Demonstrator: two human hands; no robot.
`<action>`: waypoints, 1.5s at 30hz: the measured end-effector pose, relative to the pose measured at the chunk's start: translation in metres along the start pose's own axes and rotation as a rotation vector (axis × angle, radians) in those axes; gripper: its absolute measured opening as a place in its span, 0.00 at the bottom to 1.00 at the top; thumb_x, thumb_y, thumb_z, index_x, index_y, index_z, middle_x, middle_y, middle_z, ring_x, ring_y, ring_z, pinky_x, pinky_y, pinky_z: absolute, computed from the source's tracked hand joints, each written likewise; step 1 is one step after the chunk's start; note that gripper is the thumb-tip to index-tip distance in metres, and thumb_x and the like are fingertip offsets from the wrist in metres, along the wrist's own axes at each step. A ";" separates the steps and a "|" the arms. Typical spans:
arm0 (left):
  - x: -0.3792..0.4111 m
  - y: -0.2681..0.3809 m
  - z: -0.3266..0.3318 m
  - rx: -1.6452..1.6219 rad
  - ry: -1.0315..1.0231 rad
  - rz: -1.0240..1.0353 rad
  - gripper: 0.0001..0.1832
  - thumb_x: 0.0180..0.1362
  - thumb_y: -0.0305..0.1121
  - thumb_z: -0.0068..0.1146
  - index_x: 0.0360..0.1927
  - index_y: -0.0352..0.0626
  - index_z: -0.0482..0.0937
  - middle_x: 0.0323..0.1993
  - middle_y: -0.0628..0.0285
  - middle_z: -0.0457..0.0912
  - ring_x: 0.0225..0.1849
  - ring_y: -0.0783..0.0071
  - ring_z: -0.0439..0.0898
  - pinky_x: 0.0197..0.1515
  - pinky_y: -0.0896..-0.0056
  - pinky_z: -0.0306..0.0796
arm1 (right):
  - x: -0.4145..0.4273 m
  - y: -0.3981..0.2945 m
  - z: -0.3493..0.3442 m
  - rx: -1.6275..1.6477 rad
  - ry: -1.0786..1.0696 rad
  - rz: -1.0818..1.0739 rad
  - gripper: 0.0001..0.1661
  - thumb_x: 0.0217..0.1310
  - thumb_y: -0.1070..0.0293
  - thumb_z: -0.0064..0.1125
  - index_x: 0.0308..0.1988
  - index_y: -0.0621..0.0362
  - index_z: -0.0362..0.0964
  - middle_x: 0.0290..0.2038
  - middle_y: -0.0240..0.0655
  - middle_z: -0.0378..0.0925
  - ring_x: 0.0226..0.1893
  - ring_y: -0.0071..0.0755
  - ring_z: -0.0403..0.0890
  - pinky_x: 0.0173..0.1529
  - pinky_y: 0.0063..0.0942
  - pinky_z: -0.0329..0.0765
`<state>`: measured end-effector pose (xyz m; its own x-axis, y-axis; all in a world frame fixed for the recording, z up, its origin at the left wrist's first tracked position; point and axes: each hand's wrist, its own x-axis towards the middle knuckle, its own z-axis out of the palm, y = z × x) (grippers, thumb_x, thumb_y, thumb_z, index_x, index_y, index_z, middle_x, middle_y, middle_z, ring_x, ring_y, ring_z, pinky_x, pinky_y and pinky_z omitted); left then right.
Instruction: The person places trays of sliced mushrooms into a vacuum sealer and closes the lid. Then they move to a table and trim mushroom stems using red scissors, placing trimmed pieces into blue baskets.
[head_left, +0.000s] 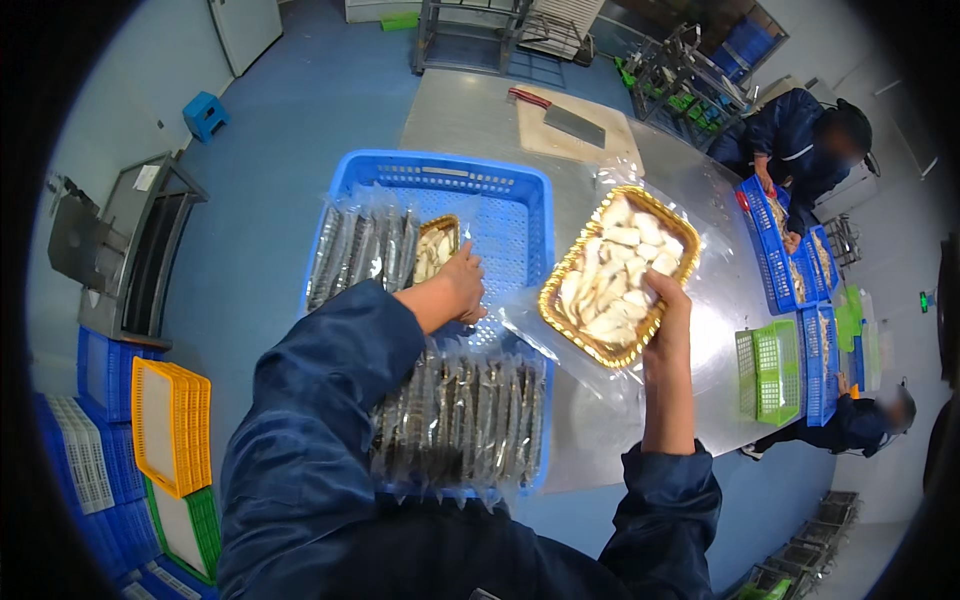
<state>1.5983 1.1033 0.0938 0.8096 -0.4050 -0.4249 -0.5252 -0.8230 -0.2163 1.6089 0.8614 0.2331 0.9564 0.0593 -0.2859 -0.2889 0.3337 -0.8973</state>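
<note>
A gold-rimmed tray of pale food pieces in a clear plastic bag (621, 277) is in my right hand (667, 315), its thumb over the near right rim, above the steel table. My left hand (459, 289) reaches into a blue perforated plastic crate (550, 217), beside a smaller-looking gold-rimmed bagged tray (437, 246); its fingers are bent, and whether they grip the bag's edge is not clear. Bagged trays stand on edge in two rows in the crate, one at the far left (360, 244) and one at the near side (461, 412).
A cleaver (574, 124) lies on a white cutting board (619, 142) at the steel table's (465, 97) far side. Blue crates (776, 262) and green baskets (778, 371) stand at the right, near two co-workers. Stacked yellow crates (172, 427) stand at the left.
</note>
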 end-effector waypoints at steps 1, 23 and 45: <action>-0.016 -0.007 -0.008 0.004 0.091 -0.002 0.19 0.43 0.49 0.56 0.35 0.51 0.83 0.45 0.63 0.75 0.56 0.60 0.63 0.64 0.47 0.39 | 0.009 0.004 0.006 -0.104 -0.016 -0.045 0.30 0.47 0.67 0.54 0.48 0.75 0.61 0.41 0.49 0.74 0.39 0.38 0.78 0.44 0.28 0.75; -0.088 -0.034 0.006 -0.719 0.781 -0.240 0.21 0.62 0.41 0.32 0.55 0.50 0.68 0.61 0.58 0.62 0.65 0.55 0.54 0.66 0.51 0.40 | 0.008 0.208 0.143 -1.528 -0.337 -0.343 0.44 0.58 0.50 0.41 0.59 0.75 0.40 0.57 0.64 0.55 0.56 0.58 0.63 0.55 0.40 0.66; -0.082 0.044 -0.030 -0.391 0.255 -0.332 0.16 0.53 0.38 0.43 0.40 0.44 0.78 0.60 0.55 0.63 0.67 0.50 0.46 0.66 0.45 0.33 | -0.371 0.173 -0.357 -1.369 0.187 0.413 0.15 0.49 0.62 0.49 0.29 0.62 0.74 0.28 0.50 0.76 0.33 0.56 0.76 0.37 0.45 0.73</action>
<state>1.5173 1.0884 0.1456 0.9778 -0.1429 -0.1531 -0.1352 -0.9890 0.0596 1.1889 0.5608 0.0639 0.8074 -0.2307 -0.5430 -0.4542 -0.8306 -0.3223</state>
